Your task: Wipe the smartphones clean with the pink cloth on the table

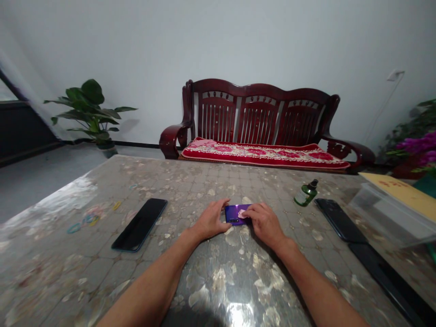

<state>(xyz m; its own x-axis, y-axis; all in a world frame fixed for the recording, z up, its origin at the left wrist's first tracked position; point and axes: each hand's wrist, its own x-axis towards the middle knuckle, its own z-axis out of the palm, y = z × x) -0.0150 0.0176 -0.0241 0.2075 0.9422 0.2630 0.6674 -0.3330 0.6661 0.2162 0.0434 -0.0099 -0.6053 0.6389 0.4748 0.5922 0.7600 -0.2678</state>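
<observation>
A purple phone (232, 212) lies back side up on the table in front of me, its camera strip towards the lower left. My left hand (214, 218) grips the phone's left end, thumb at the near edge and fingers at the far edge. Pinched in the fingers of my right hand (265, 222) is a small pale pink cloth (241, 214), pressed on the phone's back. The right part of the phone is hidden under that hand.
A black phone (141, 225) and several hair ties (90, 220) lie to the left. On the right are a green spray bottle (305, 193), two dark phones (340, 220) and a clear plastic box (391, 215). Beyond the table (163, 177) stands a wooden bench (259, 118).
</observation>
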